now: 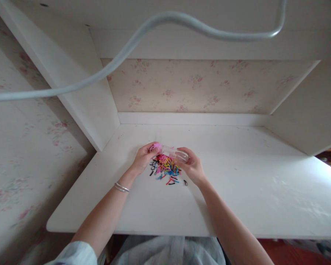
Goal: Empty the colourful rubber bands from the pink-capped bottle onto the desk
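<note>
A clear plastic bottle lies nearly level in the air, its base end in my right hand, whose fingers wrap round it. At the other end my left hand pinches a clump of pink rubber bands against the bottle's mouth. Whether any of the clump is inside the mouth I cannot tell. Just below both hands, a loose pile of small coloured rubber bands rests on the white desk. Pink, yellow, blue, red and black ones show. One black band lies apart at the right.
A thick white cable crosses the upper view in front of the desk's shelf. White side panels and a low back ledge enclose the desktop. Floral wallpaper covers the wall behind.
</note>
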